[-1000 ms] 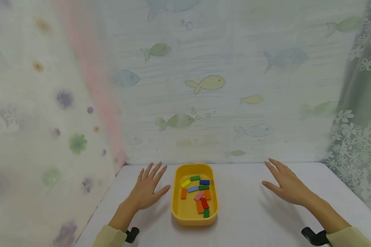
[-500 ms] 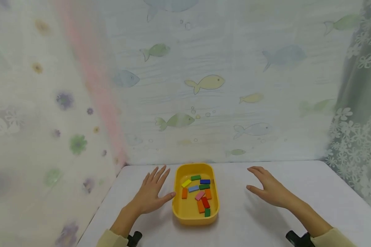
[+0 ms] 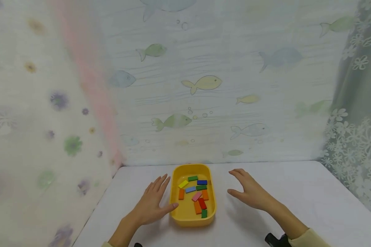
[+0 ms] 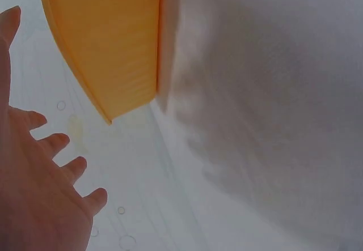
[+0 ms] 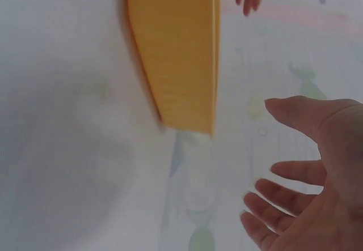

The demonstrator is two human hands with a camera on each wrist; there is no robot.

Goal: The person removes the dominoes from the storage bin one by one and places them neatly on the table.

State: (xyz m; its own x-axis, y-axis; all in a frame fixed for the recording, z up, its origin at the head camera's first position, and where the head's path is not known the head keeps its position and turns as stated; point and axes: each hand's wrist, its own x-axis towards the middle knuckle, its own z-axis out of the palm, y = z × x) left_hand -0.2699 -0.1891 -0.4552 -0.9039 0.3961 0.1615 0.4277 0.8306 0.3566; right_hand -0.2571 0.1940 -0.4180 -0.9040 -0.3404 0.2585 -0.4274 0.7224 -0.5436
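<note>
A yellow plastic tray (image 3: 185, 214) with rounded corners stands on the white table, and several small flat coloured blocks lie scattered inside it. Among them are a red block (image 3: 202, 203), a pink block (image 3: 197, 196) and a yellow block (image 3: 183, 184). My left hand (image 3: 149, 206) hovers close by the tray's left side, fingers spread, its thumb tip overlapping the rim in the head view; contact cannot be told. To the right, my right hand (image 3: 251, 192) is held apart from the tray, thumb and fingers parted. Both hands hold nothing.
The white-covered table (image 3: 296, 192) reaches back to a wall sheet (image 3: 266, 75) with drawn fish. A flower-patterned curtain (image 3: 355, 154) hangs at the right, and a spotted sheet (image 3: 49, 154) borders the left. A black wrist mount (image 3: 276, 240) sits at my right sleeve.
My right hand has moved left toward the tray. My left hand has shifted slightly right and nearer to me, its thumb now over the tray's rim. The blocks lie unchanged.
</note>
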